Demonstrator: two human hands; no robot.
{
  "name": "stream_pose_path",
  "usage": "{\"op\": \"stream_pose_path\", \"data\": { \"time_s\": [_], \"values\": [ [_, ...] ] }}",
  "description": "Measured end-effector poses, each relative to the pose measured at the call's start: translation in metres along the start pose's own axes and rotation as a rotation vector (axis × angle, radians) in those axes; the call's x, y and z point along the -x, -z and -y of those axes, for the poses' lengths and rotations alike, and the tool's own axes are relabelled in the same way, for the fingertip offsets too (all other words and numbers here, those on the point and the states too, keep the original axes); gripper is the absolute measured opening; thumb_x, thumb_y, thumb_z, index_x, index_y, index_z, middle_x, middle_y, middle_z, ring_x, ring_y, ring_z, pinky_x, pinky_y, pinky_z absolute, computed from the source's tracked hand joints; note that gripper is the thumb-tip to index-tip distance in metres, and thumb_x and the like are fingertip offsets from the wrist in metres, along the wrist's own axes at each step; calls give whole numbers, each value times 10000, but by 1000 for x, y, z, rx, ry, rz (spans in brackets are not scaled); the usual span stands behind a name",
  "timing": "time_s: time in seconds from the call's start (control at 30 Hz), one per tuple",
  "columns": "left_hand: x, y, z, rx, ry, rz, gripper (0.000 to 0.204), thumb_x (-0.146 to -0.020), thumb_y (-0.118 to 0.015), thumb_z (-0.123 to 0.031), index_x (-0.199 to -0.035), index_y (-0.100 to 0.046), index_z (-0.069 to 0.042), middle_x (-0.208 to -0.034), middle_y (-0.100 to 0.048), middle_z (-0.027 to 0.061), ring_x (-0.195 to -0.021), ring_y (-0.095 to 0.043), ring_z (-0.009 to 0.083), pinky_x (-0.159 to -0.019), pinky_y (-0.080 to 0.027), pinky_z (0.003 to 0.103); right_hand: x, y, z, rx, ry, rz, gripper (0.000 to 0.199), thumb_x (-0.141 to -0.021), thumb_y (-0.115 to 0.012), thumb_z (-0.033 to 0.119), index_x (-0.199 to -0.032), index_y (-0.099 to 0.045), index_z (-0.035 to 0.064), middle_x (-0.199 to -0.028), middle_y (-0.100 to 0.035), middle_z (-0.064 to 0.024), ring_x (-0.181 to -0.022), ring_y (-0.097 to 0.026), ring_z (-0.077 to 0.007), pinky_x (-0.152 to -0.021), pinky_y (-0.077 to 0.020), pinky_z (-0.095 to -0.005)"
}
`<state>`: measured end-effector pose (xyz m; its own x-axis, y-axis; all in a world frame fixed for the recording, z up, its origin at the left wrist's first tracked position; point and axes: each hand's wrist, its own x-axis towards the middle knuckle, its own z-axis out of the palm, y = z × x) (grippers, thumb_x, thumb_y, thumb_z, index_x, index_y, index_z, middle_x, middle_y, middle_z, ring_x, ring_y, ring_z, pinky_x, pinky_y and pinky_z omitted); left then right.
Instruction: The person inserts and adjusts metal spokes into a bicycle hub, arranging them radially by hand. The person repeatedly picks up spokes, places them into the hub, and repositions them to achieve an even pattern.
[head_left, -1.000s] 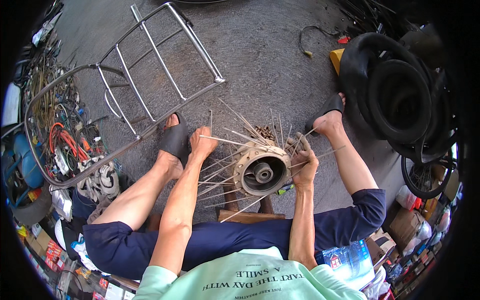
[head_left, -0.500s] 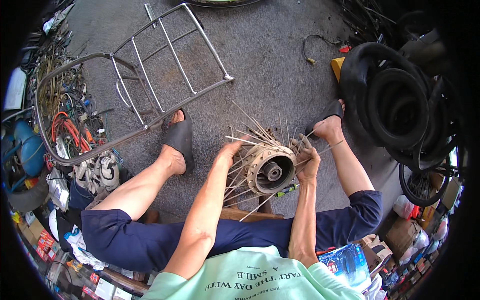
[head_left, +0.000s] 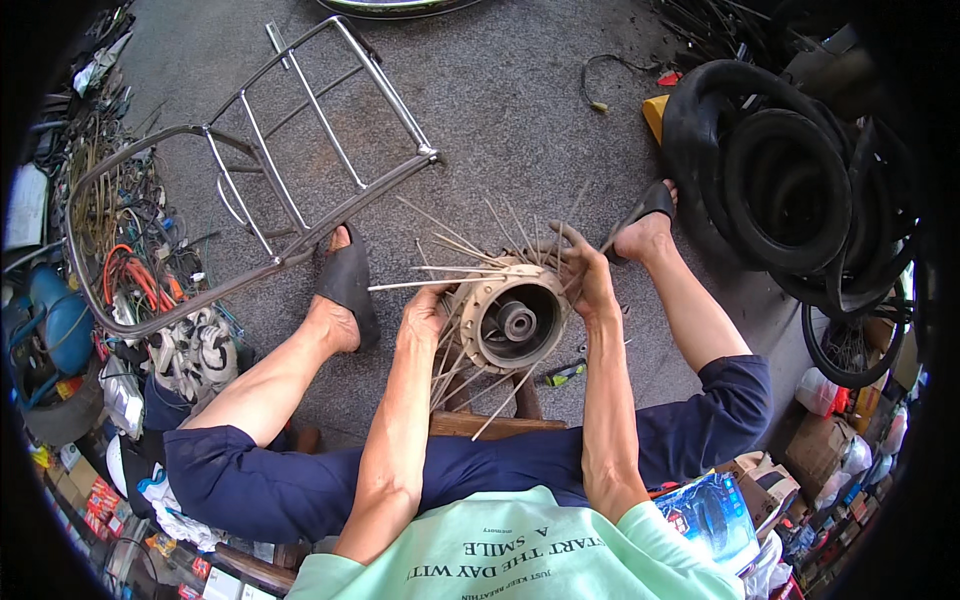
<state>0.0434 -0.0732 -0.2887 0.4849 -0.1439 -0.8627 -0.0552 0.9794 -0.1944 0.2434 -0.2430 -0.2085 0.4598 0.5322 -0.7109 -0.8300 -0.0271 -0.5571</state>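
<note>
Spreading under everything, a rough grey floor (head_left: 500, 120) carries a silver metal rack (head_left: 273, 157) at upper left and a pile of black rubber tubes (head_left: 745, 190) at upper right. Next in size come the dark blue shorts (head_left: 330, 490) and pale green shirt (head_left: 530, 555) along the lower part, then a blue box (head_left: 722, 515) beside the right thigh.

Between the knees, just beyond a piece of wood (head_left: 490, 424), is a dusty wheel hub (head_left: 519, 322). It sits between the two hands, its round open end tipped up toward the face and its axle line running back and slightly left. The left hand (head_left: 424, 310) is at its left side, among the spokes (head_left: 425, 284); its fingers are partly hidden, so how tightly they close, or on what, I cannot tell. The right hand (head_left: 590, 270) is at the upper right edge, fingers apart and loosely bent; whether they pinch a spoke I cannot tell. Both are about equally near the hub.

Smaller again, a green and black tool (head_left: 566, 373) lies near the right wrist. Finest of all is the writing: clear dark lettering, upside down, across the shirt, and print on the box too small to read.
</note>
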Motion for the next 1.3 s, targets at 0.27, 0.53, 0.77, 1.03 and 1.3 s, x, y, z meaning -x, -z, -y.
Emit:
{"op": "stream_pose_path", "data": {
  "time_s": [0.27,0.53,0.77,1.03,1.3],
  "values": [
    [11,-1,-25,117,-109,-217,255,-948,-465,4,-1139,-594,115,-1115,-653,263,-1033,-660,340,-942,-550,461,-43,-59,15,314,-106,52,606,-905,-425,259,-1446,-324,5,-1160,-622,-221,-1012,-634,-276,-884,-548,-383],
    [-11,60,-42,-797,-275,-639,513,-856,-696,-313,-1140,-615,106,-1059,-685,210,-932,-674,329,-779,-524,479,-57,-73,9,230,-134,-65,392,-945,-505,299,-1225,-504,24,-1068,-664,-159,-927,-649,-244,-839,-560,-368],
    [44,18,-37,-1450,-561,-937,597,-769,-754,-223,-1250,-566,76,-1185,-642,268,-1153,-607,356,-952,-461,377,-51,-65,-1,440,-62,-89,370,-930,-602,364,-1097,-581,34,-1026,-660,-87,-880,-620,-158,-798,-527,-299],
    [121,-50,-53,-987,-448,-111,783,-746,-720,-110,-1436,-366,-3,-1347,-539,189,-1247,-510,313,-1073,-367,424,-26,-35,-26,226,46,48,558,-952,-552,502,-1251,-576,32,-1085,-648,-78,-987,-605,-170,-900,-498,-327],
    [103,-56,-35,-814,-407,-138,518,-774,-804,-317,-1179,-628,-47,-1131,-656,123,-1038,-612,237,-938,-461,424,-8,-31,-34,-68,52,34,504,-972,-560,421,-1218,-628,-14,-1153,-666,-130,-1077,-623,-211,-975,-483,-341]
  ]
}}
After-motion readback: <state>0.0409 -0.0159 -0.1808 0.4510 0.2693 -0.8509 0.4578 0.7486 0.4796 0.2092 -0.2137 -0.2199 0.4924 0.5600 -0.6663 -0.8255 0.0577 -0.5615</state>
